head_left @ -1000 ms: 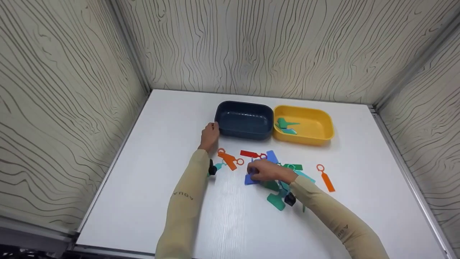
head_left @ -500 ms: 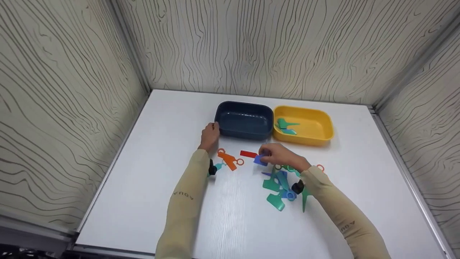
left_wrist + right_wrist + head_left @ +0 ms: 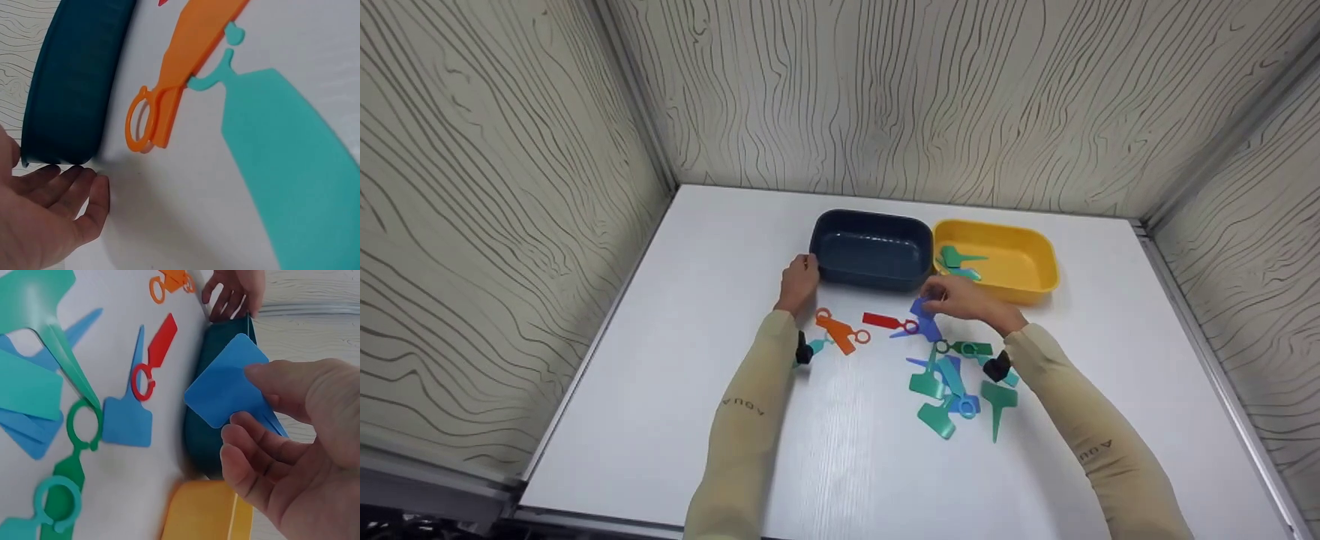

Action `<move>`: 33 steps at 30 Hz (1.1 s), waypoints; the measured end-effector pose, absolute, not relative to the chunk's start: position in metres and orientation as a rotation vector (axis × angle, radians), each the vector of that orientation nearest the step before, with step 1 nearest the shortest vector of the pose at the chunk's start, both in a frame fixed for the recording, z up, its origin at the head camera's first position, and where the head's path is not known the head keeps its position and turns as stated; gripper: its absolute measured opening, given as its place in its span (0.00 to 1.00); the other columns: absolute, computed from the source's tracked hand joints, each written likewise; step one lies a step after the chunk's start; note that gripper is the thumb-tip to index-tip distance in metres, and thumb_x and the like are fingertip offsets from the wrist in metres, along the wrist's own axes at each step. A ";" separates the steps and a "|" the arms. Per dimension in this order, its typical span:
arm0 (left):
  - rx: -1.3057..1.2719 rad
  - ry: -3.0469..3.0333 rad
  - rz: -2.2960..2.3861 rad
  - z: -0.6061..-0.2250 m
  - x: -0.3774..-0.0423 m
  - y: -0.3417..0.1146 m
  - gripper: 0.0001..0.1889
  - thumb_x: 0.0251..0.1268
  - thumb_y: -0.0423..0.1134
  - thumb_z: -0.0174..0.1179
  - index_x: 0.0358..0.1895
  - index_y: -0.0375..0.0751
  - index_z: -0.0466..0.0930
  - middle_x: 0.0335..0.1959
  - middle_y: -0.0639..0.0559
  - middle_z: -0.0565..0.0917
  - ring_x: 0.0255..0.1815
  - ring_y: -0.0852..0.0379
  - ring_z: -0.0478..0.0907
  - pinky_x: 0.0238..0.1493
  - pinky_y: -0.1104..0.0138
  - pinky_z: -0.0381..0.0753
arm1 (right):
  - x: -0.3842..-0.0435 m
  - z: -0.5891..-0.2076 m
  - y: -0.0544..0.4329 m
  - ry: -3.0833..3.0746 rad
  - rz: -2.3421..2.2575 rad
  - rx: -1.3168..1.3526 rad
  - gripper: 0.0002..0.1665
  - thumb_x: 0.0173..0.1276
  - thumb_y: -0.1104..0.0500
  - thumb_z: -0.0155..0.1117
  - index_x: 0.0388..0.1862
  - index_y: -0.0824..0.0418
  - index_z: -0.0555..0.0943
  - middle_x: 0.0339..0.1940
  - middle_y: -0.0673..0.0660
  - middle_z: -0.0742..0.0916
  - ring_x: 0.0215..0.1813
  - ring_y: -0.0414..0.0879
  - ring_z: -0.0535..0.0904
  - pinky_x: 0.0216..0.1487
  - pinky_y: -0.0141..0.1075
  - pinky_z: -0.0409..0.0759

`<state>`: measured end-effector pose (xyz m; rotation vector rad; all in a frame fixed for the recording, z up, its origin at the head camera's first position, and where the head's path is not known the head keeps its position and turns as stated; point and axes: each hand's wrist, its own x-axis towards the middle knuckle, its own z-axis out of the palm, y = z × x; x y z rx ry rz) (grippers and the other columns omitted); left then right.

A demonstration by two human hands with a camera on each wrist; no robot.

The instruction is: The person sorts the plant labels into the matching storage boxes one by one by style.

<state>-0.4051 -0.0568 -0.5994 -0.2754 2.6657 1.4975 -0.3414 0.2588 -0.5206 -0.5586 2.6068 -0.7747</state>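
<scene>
My right hand (image 3: 960,297) pinches a blue T-shaped plant label (image 3: 228,379) between thumb and fingers, just in front of the dark blue bin (image 3: 873,251). At the bin's left end, my left hand (image 3: 799,283) holds it, thumb by the rim and fingers against the outer wall in the left wrist view. Below the right hand, another blue plant label (image 3: 928,331) lies on the table beside a red ring-ended label (image 3: 883,321). Two orange ring labels (image 3: 838,335) overlap near the left wrist, and a turquoise label (image 3: 287,146) lies close to them.
A yellow bin (image 3: 1009,259) adjoins the dark blue one and has several green and blue labels (image 3: 955,256) inside. More labels, including a green T-shaped one (image 3: 997,397), are spread over the white table (image 3: 660,420). Patterned panels (image 3: 877,97) enclose the table's back and sides.
My right hand has picked up the blue label from the table and carried it back and right, up to the bins. My left hand has stayed at the dark blue bin.
</scene>
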 end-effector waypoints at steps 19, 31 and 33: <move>-0.307 2.631 1.488 -0.598 -0.403 -0.055 0.29 0.79 0.54 0.34 0.68 0.38 0.68 0.64 0.42 0.76 0.66 0.47 0.72 0.68 0.55 0.69 | -0.381 -0.499 0.327 2.748 -0.797 -0.360 0.18 0.72 0.53 0.59 0.54 0.64 0.77 0.49 0.64 0.84 0.45 0.56 0.78 0.41 0.40 0.82; -0.311 2.684 1.463 -0.597 -0.403 -0.055 0.27 0.79 0.54 0.35 0.65 0.38 0.71 0.62 0.42 0.78 0.65 0.45 0.73 0.66 0.55 0.71 | -0.390 -0.508 0.347 2.750 -0.909 -0.186 0.25 0.74 0.54 0.57 0.62 0.69 0.71 0.57 0.70 0.79 0.51 0.59 0.77 0.40 0.37 0.80; -0.311 2.686 1.457 -0.596 -0.402 -0.055 0.28 0.79 0.53 0.35 0.65 0.38 0.71 0.62 0.41 0.78 0.65 0.45 0.73 0.66 0.55 0.71 | -0.392 -0.509 0.348 2.742 -0.914 -0.163 0.26 0.74 0.54 0.56 0.63 0.69 0.70 0.58 0.71 0.78 0.53 0.60 0.76 0.42 0.38 0.81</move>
